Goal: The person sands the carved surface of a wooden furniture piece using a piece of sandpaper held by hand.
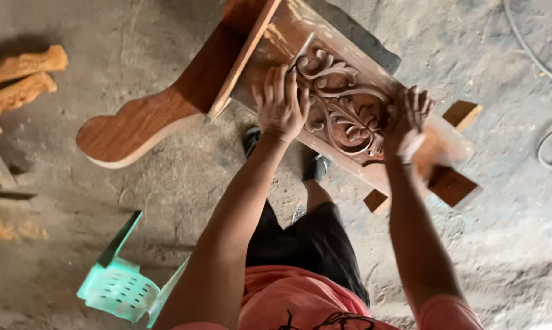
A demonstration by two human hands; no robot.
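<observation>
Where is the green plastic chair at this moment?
In the head view, the green plastic chair lies on the concrete floor at lower left, beside the person's left arm.

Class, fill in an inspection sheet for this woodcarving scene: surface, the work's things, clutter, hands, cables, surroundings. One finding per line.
Surface: dusty grey concrete floor.
Work's things: reddish-brown wooden furniture piece with carved floral scrollwork; thin metal carving tool at the scrollwork's upper end.
Clutter: rough wooden offcuts at left; pale green plastic chair, lying on its side.
Hands: left hand grips the tool; right hand on the carving, blurred.
Cables: grey cable along the right edge.
Surroundings: nothing seen beyond the floor.
</observation>
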